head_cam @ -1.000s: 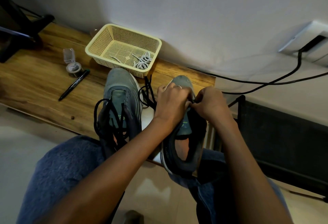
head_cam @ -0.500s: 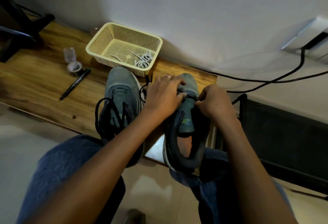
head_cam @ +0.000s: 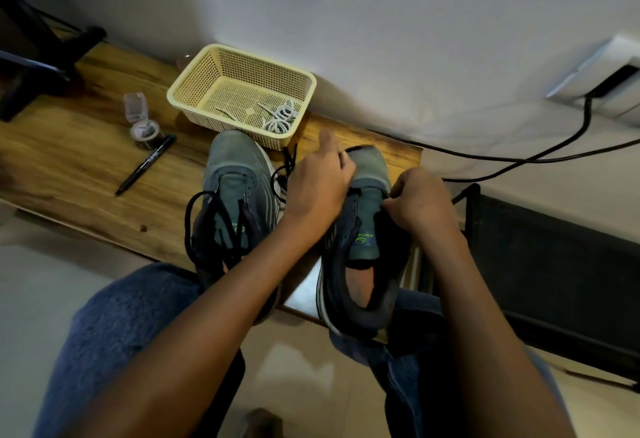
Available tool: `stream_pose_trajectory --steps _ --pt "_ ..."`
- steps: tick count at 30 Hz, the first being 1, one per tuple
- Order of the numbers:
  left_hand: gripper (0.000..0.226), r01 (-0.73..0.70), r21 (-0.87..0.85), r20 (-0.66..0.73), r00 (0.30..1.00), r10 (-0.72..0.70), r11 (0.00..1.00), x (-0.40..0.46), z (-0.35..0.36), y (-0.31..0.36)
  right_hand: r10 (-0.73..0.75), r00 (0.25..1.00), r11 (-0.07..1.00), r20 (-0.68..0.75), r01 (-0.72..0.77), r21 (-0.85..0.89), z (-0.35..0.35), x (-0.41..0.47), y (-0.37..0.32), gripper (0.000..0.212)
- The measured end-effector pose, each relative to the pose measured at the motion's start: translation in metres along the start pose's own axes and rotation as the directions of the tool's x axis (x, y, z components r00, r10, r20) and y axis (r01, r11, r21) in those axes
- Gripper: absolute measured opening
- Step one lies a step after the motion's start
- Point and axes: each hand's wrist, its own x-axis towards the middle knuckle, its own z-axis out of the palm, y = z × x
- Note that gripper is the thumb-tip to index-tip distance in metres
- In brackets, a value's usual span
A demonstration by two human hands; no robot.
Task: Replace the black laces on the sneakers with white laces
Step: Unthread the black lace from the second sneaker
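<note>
While my left hand (head_cam: 320, 184) curls over the right sneaker (head_cam: 363, 240) to steady it, my right hand (head_cam: 420, 200) pinches its black lace (head_cam: 388, 198) at the bottom eyelets to draw it out

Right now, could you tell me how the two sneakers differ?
The left sneaker stands untouched, black lace loosely threaded. The right sneaker shows hardly any lace, and the left hand and right hand work at it. Both are grey-green and point toward the basket.
</note>
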Motion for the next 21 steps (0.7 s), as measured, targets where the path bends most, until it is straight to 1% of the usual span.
stream_pose_trajectory --steps 1,3,6,9,11,13,15,17,21 --pt "0.012 0.002 -0.009 -0.008 1.000 -0.002 1.000 0.001 -0.002 -0.002 -0.006 1.000 1.000 0.001 0.006 -0.008 0.000 0.000 0.000 0.022" --pt "0.018 -0.013 0.005 0.042 0.999 0.013 1.000 0.001 0.002 -0.005 -0.019 1.000 1.000 0.000 0.019 -0.014 0.000 0.000 0.000 0.024" --pt "0.042 -0.009 0.064 0.156 0.988 -0.001 0.998 -0.004 0.017 -0.003 -0.022 1.000 1.000 -0.001 0.022 -0.003 0.000 -0.001 0.000 0.024" --pt "0.062 -0.005 0.106 0.172 0.985 -0.013 0.994 -0.007 0.019 0.002 -0.046 0.999 0.998 -0.025 0.047 0.038 0.000 -0.001 -0.001 0.024" --pt "0.070 -0.002 0.070 0.215 0.977 -0.013 0.998 -0.011 0.015 0.004 -0.095 0.994 0.994 -0.051 0.097 0.054 0.002 0.001 -0.002 0.023" --pt "0.077 0.013 0.030 0.293 0.956 -0.021 0.999 -0.020 0.013 0.005 -0.172 0.983 0.983 -0.065 0.175 0.050 0.005 0.002 -0.004 0.025" --pt "0.086 0.019 0.063 0.398 0.917 -0.042 0.998 -0.030 0.014 0.004 -0.247 0.966 0.968 -0.069 0.249 0.017 0.009 0.002 -0.005 0.026" --pt "0.087 0.026 0.120 0.461 0.884 -0.079 0.992 -0.040 0.017 -0.001 -0.282 0.957 0.959 -0.062 0.282 -0.014 0.013 0.001 -0.007 0.024" --pt "0.073 0.047 0.112 0.471 0.877 -0.094 0.993 -0.044 0.020 -0.004 -0.325 0.941 0.946 -0.094 0.323 -0.042 0.020 0.000 -0.012 0.018"
